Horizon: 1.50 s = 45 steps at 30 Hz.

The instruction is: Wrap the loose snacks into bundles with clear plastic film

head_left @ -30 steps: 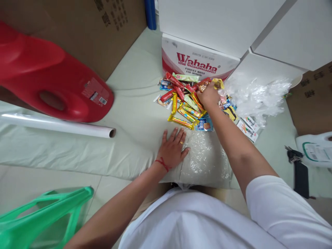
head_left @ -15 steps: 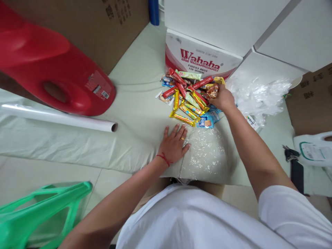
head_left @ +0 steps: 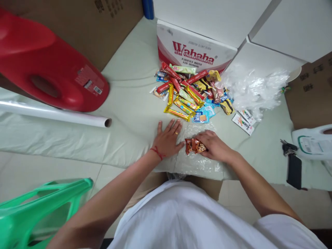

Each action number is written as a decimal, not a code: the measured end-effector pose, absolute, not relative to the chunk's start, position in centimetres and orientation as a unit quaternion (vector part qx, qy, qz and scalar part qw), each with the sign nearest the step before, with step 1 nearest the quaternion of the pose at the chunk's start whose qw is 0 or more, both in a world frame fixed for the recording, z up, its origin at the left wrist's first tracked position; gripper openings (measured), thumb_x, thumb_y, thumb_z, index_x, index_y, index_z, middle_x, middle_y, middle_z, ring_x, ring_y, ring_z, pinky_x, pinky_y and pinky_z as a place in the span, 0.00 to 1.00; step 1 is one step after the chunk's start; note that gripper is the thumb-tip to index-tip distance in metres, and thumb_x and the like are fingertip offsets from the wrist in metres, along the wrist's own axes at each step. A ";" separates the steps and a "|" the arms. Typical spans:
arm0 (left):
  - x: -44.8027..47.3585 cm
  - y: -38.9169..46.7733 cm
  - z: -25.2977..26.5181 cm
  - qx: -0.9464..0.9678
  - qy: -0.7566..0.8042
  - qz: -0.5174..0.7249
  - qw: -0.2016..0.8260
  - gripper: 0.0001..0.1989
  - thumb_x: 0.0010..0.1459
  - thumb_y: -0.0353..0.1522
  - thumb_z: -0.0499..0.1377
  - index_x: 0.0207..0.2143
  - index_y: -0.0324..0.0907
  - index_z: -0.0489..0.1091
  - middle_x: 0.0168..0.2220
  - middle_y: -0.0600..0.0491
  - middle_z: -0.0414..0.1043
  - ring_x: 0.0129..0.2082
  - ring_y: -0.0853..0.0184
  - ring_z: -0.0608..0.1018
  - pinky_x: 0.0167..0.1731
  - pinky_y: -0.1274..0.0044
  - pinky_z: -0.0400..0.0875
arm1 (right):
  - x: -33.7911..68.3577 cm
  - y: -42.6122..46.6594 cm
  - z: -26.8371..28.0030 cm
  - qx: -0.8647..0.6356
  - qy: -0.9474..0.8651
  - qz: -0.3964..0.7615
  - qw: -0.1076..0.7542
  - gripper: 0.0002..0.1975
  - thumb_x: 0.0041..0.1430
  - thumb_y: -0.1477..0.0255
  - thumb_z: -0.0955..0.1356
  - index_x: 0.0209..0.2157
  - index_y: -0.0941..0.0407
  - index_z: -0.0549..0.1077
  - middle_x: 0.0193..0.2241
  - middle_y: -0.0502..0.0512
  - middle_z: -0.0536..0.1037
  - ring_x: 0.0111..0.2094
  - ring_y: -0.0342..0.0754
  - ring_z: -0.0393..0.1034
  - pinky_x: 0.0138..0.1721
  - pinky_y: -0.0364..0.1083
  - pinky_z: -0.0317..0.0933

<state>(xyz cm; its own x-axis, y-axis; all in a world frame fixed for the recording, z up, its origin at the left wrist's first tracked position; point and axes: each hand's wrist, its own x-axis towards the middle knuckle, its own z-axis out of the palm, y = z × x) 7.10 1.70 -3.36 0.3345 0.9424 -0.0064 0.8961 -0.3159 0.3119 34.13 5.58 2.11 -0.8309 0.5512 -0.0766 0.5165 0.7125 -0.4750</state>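
My left hand (head_left: 167, 138) lies flat, fingers spread, on the pale sheet at the left edge of a clear plastic bag (head_left: 199, 162). My right hand (head_left: 214, 145) rests on that bag and grips a brown snack packet (head_left: 194, 146), which touches the plastic. Farther out lies a pile of wrapped snacks (head_left: 186, 95) in red, yellow, green and blue wrappers.
A Wahaha carton (head_left: 193, 53) stands behind the pile, with crumpled clear plastic (head_left: 255, 90) to its right. A red jug (head_left: 49, 72) and a white roll (head_left: 54, 116) lie at left. A green bag (head_left: 38, 211) sits near left, keys (head_left: 287, 148) at right.
My right hand has come back from the snack pile with a brown packet and now rests on the clear bag near me. My left hand has stayed flat.
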 end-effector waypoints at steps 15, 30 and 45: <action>6.3 1.6 -4.4 0.825 0.545 0.108 0.103 0.31 0.75 0.40 0.43 0.76 0.44 0.53 0.76 0.42 0.53 0.76 0.50 0.57 0.72 0.42 0.38 | 31.9 4.1 0.7 -0.351 -0.919 0.181 0.015 0.40 0.61 0.47 0.74 0.69 0.51 0.69 0.56 0.68 0.75 0.57 0.65 0.65 0.58 0.63 0.59; 2.3 -4.4 -5.3 0.912 0.265 0.294 0.107 0.25 0.67 0.26 0.57 0.65 0.47 0.66 0.58 0.43 0.79 0.69 0.57 0.72 0.67 0.60 0.72 | 41.2 -5.3 0.4 -0.376 -0.878 0.250 0.161 0.25 0.68 0.60 0.72 0.64 0.47 0.71 0.55 0.63 0.78 0.56 0.61 0.73 0.54 0.63 0.73; 2.0 -6.5 -4.8 0.951 0.235 0.176 0.094 0.16 0.68 0.25 0.61 0.54 0.50 0.74 0.68 0.48 0.69 0.75 0.51 0.61 0.68 0.55 0.70 | 42.2 -9.0 -3.3 -0.436 -0.835 0.219 0.254 0.11 0.70 0.70 0.69 0.51 0.44 0.79 0.51 0.57 0.82 0.53 0.58 0.78 0.53 0.64 0.74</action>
